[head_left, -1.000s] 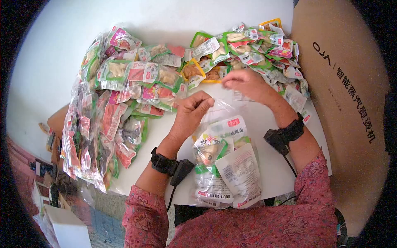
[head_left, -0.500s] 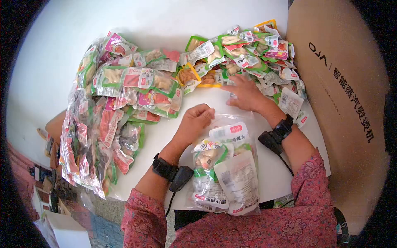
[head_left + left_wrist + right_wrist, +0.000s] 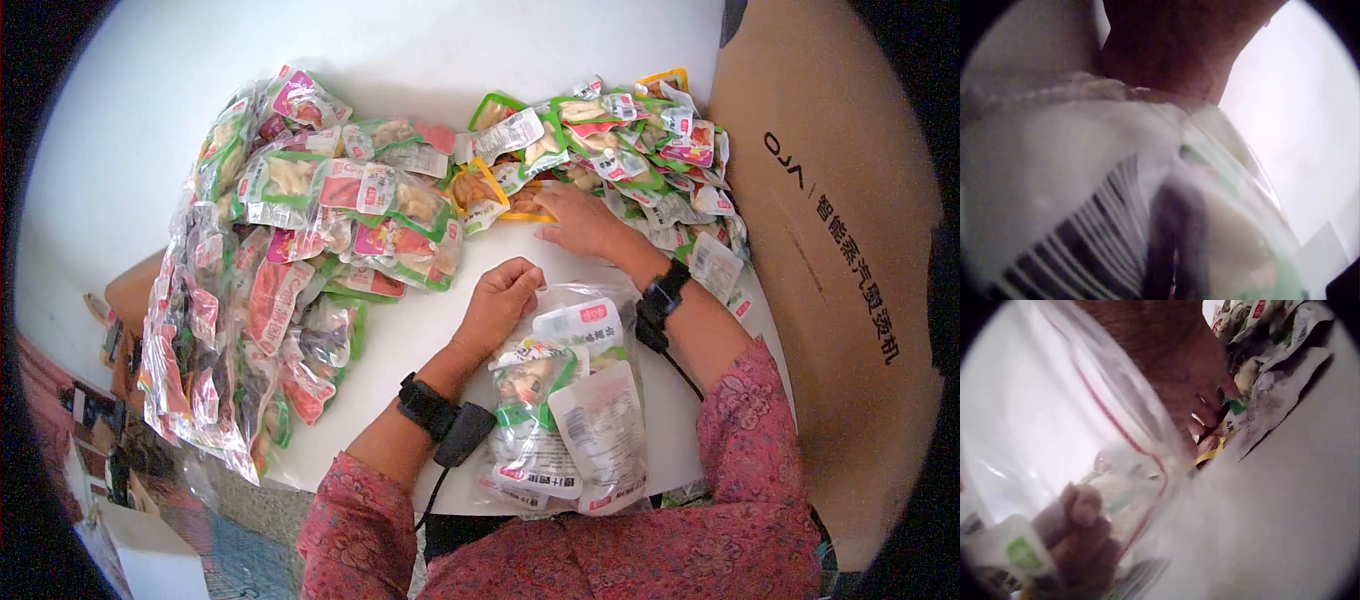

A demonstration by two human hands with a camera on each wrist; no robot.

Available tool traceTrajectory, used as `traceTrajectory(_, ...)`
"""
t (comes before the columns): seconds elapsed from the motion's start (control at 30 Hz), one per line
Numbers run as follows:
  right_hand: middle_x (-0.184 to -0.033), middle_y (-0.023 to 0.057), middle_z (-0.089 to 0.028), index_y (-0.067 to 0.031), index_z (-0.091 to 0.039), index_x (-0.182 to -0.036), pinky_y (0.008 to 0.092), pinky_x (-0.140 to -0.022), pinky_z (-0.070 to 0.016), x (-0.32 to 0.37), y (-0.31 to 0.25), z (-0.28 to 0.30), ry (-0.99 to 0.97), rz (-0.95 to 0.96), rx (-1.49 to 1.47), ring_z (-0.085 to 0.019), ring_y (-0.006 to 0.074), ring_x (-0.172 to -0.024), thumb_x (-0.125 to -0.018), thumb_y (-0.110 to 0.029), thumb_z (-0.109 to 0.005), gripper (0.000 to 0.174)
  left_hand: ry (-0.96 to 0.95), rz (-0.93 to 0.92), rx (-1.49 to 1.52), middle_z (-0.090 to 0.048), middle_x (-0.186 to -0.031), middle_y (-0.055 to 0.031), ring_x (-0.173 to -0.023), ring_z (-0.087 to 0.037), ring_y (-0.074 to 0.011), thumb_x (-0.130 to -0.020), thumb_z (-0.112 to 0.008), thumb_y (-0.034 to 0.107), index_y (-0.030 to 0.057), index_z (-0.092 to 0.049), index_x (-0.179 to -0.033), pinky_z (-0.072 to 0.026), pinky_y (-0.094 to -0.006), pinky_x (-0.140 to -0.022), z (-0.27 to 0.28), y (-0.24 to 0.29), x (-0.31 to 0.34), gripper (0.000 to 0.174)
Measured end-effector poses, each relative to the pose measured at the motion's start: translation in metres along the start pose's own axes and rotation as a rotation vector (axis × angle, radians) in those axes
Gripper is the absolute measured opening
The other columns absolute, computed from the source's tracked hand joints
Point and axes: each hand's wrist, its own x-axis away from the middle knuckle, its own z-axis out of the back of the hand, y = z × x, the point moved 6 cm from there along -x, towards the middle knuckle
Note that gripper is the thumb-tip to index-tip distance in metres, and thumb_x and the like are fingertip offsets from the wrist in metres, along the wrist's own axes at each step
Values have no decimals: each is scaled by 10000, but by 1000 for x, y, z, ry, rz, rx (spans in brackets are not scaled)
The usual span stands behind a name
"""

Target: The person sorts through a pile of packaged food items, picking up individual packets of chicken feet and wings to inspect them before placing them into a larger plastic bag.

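Note:
My left hand (image 3: 503, 305) pinches the upper edge of a clear zip bag (image 3: 575, 290) between thumb and curled fingers. Inside this bag are several snack packets, among them a white-backed packet (image 3: 605, 430) and a green-edged one (image 3: 535, 385). Its red zip line (image 3: 1135, 444) crosses the right wrist view, with my left hand seen through the film. My right hand (image 3: 590, 228) reaches over the bag to the loose pile, fingertips on a yellow-edged packet (image 3: 528, 203), thumb apart. The left wrist view is mostly blurred film and a barcode (image 3: 1079, 237).
Loose packets (image 3: 610, 140) are heaped at the back right of the white table (image 3: 390, 390). Filled clear bags (image 3: 300, 210) of packets are stacked on the left. A tall cardboard box (image 3: 810, 300) borders the right side.
My right hand has come away from the bag's mouth and lowered onto the yellow-edged packet at the pile. The left hand keeps its hold on the bag.

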Motion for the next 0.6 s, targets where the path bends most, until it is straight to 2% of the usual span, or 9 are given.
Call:
traceTrajectory(0.07,-1116,175,-477,3,-471,-1110,384,-902,-365,-18,-1,-1,-8,7,-18,-428,302,-1089,-707,-278,-619,513,-1,-27,33,-406,-569,47,-491,-352,-31,-877,-489,196,54,-525,-776,-276,-169,-442,0,0,1,178)
traceTrajectory(0.17,-1116,199,-471,9,-459,-1119,388,-908,-358,-32,2,-14,-64,-122,2,-426,310,-1086,-691,-312,-626,561,18,-89,51,-415,-588,48,-509,-360,-28,-872,-491,180,55,-523,-803,-284,-169,-453,1,3,1,147)
traceTrajectory(0.23,-1049,222,-505,8,-464,-1076,399,-856,-393,-30,-4,-9,104,-82,117,-480,323,-1015,-669,-319,-637,551,20,-76,56,-424,-611,49,-528,-365,-25,-869,-490,162,55,-521,-828,-291,-168,-464,2,1,1,119)
traceTrajectory(0.27,-1049,222,-505,8,-464,-1076,399,-856,-393,-30,-5,-7,99,-76,119,-480,323,-1015,-669,-319,-637,551,17,-98,56,-425,-618,49,-532,-364,-24,-868,-489,158,56,-521,-835,-293,-167,-467,2,1,1,111)
traceTrajectory(0.33,-959,217,-551,1,-471,-1023,428,-763,-433,-29,-4,-10,-83,-53,87,-545,337,-898,-677,-257,-609,453,12,-122,61,-427,-624,49,-535,-364,-24,-867,-489,154,57,-520,-843,-295,-167,-471,2,2,2,104)
traceTrajectory(0.37,-959,217,-551,1,-471,-1023,428,-763,-433,-27,-4,-13,-84,-54,91,-545,337,-898,-677,-257,-609,453,19,-102,35,-433,-634,47,-545,-370,-25,-866,-488,150,60,-521,-846,-304,-168,-480,2,2,2,98)
traceTrajectory(0.43,-817,190,-587,-2,-473,-977,449,-670,-451,-17,-22,-16,-55,128,237,-576,357,-753,-679,-175,-567,357,20,-90,13,-440,-644,45,-555,-377,-26,-866,-488,147,63,-522,-850,-312,-169,-488,2,1,1,92)
traceTrajectory(0.57,-748,176,-592,-21,-489,-965,442,-640,-459,3,-34,2,52,104,290,-577,353,-691,-688,-104,-523,290,37,-125,11,-463,-667,38,-575,-402,-35,-861,-490,145,67,-522,-855,-341,-177,-508,5,-3,-2,84)
traceTrajectory(0.6,-732,182,-589,-22,-499,-940,432,-613,-455,7,-31,12,167,43,178,-570,355,-671,-697,-89,-511,253,28,-113,25,-472,-676,35,-583,-411,-39,-858,-492,144,69,-523,-857,-351,-179,-516,5,-4,-2,81)
